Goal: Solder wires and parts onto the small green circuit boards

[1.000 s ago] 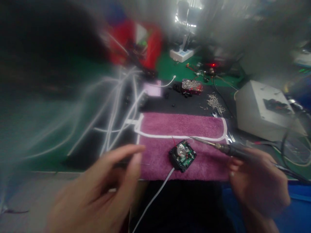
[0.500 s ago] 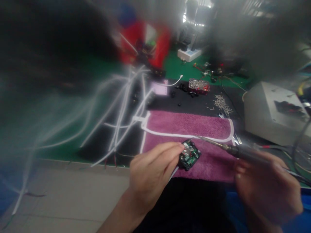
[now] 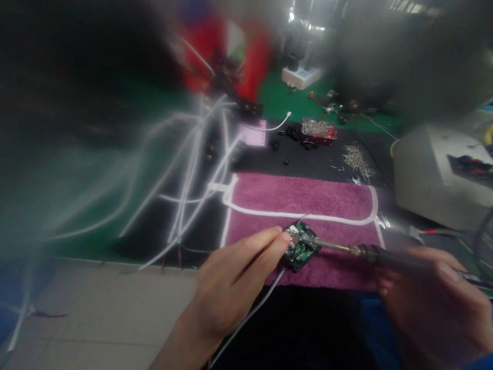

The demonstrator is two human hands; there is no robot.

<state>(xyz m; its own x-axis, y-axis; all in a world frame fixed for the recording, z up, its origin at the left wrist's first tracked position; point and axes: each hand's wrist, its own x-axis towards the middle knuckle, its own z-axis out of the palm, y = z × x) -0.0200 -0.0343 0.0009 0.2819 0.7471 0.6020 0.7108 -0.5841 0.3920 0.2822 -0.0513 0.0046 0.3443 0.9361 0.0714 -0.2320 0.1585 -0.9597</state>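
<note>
My left hand [image 3: 234,277] grips the left edge of a small green circuit board in a black housing [image 3: 304,253], held over the purple towel [image 3: 300,192]. A white cable [image 3: 252,311] runs down from the housing toward my lap. At the right, my right hand [image 3: 435,303] is closed around the dark handle of a soldering iron [image 3: 373,254]. The iron's metal tip reaches left over the board, near my left fingertips; whether it touches a part there I cannot tell. A thin wire sticks up at the board's top edge.
Several white cables [image 3: 188,174] lie across the mat at the left. Behind the towel are a tin of screws [image 3: 319,131], a loose screw pile [image 3: 358,162], small black parts and a pink notepad [image 3: 253,134]. A grey metal box [image 3: 435,180] stands right; a white power strip [image 3: 301,77] lies behind.
The soldering iron's tip has moved down from above the board's top edge onto the board area. My left hand still holds the board, and more of its white cable shows.
</note>
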